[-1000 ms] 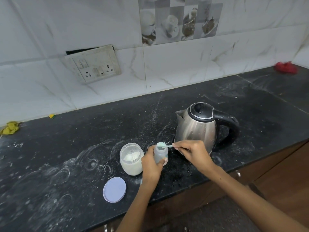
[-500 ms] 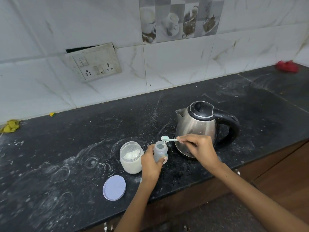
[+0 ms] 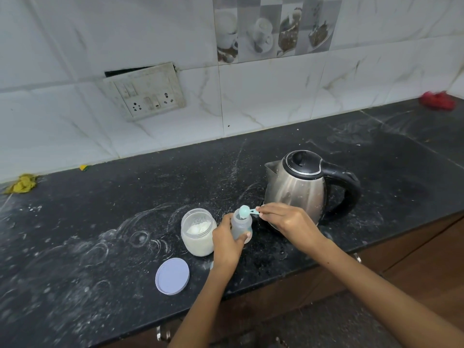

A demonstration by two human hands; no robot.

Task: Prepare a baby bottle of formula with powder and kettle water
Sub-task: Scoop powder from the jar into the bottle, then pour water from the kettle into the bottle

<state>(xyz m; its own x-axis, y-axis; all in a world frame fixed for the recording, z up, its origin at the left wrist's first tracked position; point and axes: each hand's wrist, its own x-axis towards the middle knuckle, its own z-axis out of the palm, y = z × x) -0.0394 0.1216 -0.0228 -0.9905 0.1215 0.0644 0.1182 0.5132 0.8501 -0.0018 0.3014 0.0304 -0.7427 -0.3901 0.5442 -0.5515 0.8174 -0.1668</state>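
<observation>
Baby bottle (image 3: 241, 225) stands near the desk (image 3: 100, 197) front edge, your left hand (image 3: 227, 243) wrapped round it. Your right hand (image 3: 288, 221) pinches the scoop (image 3: 247, 212), tipped over its mouth. Powder jar (image 3: 198, 234) sits just left, kettle (image 3: 298, 187) behind.

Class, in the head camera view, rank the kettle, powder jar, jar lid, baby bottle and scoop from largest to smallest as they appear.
1. kettle
2. powder jar
3. jar lid, nearer the camera, so unsure against the jar
4. baby bottle
5. scoop
</observation>
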